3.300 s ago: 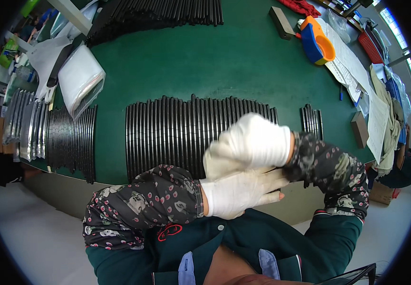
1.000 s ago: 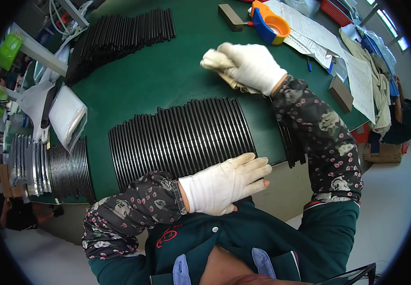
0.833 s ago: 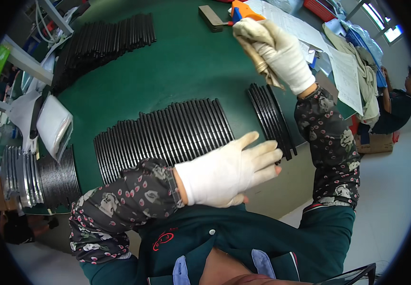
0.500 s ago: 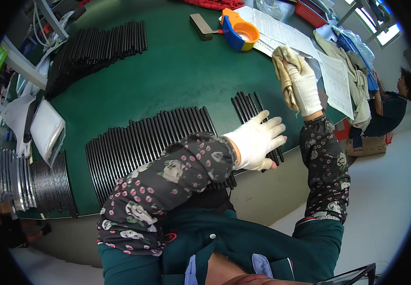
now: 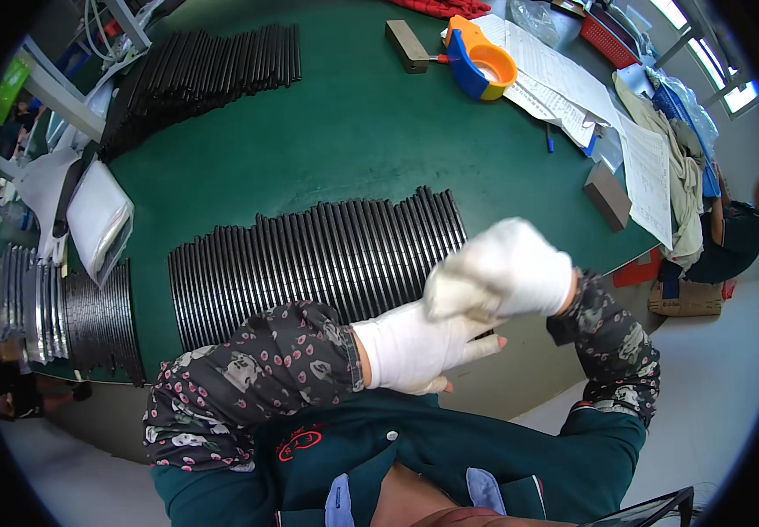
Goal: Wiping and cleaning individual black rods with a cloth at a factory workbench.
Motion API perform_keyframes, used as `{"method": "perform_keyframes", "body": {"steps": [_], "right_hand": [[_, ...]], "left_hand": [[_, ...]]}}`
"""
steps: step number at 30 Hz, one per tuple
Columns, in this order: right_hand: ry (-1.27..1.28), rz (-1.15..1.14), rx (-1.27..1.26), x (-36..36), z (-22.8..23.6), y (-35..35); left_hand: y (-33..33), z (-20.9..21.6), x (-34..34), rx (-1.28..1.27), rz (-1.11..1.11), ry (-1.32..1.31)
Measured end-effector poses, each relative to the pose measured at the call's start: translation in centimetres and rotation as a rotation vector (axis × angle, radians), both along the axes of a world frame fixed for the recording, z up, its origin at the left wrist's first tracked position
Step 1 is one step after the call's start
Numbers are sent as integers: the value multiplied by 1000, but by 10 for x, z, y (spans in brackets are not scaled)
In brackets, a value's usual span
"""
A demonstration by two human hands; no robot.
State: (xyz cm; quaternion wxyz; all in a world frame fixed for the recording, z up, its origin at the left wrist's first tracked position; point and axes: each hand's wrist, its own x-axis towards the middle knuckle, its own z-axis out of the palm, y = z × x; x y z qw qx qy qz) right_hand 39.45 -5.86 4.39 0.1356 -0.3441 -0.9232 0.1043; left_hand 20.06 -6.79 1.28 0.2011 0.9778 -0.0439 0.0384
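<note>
A long row of slim black rods (image 5: 309,255) lies side by side on the green table (image 5: 335,123). My left hand (image 5: 410,347), in a white glove, is at the near right end of that row. Its thumb and one finger stretch out; the other fingers are covered by my right hand. Just above it, my right hand (image 5: 524,268), gloved too and blurred, is closed round a beige cloth (image 5: 463,285). The cloth overlaps the left hand and the row's right end; whether it touches the rods I cannot tell.
Another pile of black rods (image 5: 212,66) lies far left. An orange and blue tape dispenser (image 5: 485,66), a grey block (image 5: 607,195) and paper sheets (image 5: 564,75) are on the right. Plastic bags (image 5: 98,220) hang over the left edge. A person (image 5: 735,233) is at far right.
The small separate group of rods now joins the row's right end. My left hand has shifted left and nearer. My right hand has swung left and down with the cloth.
</note>
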Motion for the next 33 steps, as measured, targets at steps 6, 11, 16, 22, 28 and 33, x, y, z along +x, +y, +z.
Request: {"method": "perform_keyframes", "body": {"steps": [6,11,16,22,28,33], "right_hand": [[-105,-188,209,-11,-24,91],[87,-157,73,-18,5,57],[-64,-15,122,-34,-21,72],[61,-30,49,-47,-2,57],[-128,-294,73,-46,-17,92],[222,-522,272,-6,-2,65]], "left_hand": [[3,5,4,48,-27,-15],[0,-4,2,44,-6,-37],[-1,5,5,27,-2,-76],[0,3,2,92,22,-78],[-2,0,5,101,5,-78],[1,-6,6,103,15,-164]]}}
